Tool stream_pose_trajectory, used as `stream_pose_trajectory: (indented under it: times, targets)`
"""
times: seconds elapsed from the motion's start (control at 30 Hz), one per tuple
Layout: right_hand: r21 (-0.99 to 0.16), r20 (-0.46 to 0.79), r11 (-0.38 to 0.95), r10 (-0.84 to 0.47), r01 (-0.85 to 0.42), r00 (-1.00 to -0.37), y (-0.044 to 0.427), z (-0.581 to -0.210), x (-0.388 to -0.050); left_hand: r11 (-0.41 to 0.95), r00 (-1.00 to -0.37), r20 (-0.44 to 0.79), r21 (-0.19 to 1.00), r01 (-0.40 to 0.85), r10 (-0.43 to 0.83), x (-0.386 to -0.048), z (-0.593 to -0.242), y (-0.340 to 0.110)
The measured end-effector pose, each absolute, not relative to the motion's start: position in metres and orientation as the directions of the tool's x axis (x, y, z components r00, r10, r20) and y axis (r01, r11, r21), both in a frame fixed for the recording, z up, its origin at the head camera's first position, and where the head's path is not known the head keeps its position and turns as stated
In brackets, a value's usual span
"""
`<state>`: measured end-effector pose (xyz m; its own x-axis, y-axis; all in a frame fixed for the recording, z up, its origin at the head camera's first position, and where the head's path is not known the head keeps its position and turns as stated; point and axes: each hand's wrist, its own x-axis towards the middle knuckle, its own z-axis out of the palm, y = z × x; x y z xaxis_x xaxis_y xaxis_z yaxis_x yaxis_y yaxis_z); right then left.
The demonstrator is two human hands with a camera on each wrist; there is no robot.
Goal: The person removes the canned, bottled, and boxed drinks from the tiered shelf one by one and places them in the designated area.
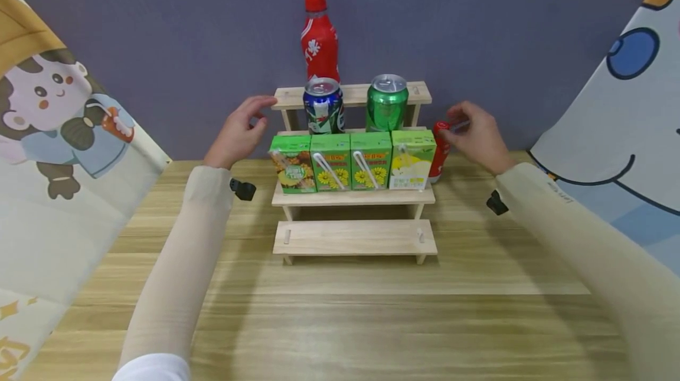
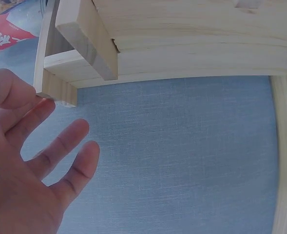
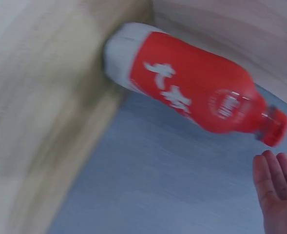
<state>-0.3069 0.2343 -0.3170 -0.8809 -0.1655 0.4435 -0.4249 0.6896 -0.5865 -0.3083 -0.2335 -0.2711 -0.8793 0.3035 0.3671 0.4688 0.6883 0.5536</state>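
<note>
My left hand point(image 1: 241, 131) is at the left end of the wooden tiered rack point(image 1: 355, 238), a fingertip at the top shelf's edge; in the left wrist view the other fingers point(image 2: 75, 136) spread loosely. To the rack's right, my right hand point(image 1: 480, 136) hovers around the cap of a red-labelled drink bottle point(image 1: 438, 156), which stands on the table. In the right wrist view the hand point(image 3: 282, 195) has straight fingers just apart from the cap of the bottle point(image 3: 197, 83). Another red bottle point(image 1: 321, 44) is upright on the top shelf.
Below the top shelf stand a blue can point(image 1: 323, 108) and a green can point(image 1: 387, 103). Several green juice boxes point(image 1: 332, 162) fill a lower shelf side by side. A grey-blue wall point(image 1: 212, 26) rises behind, and cartoon-printed panels point(image 1: 106, 192) flank the wooden table point(image 1: 340, 322).
</note>
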Motion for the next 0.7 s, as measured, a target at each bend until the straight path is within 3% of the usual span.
stream_pose_trajectory:
  times: [0.3, 0.7]
  targets:
    - [-0.522, 0.586, 0.670, -0.168, -0.528, -0.792, 0.225, -0.267, -0.299, 0.694, -0.880, 0.366, 0.549, 0.467, 0.303, -0.308, -0.270, -0.232]
    - [-0.406, 0.676, 0.670, -0.237, -0.621, -0.698, 0.198, -0.214, -0.297, 0.702, -0.874, 0.370, 0.528, 0.478, 0.316, -0.307, -0.269, -0.232]
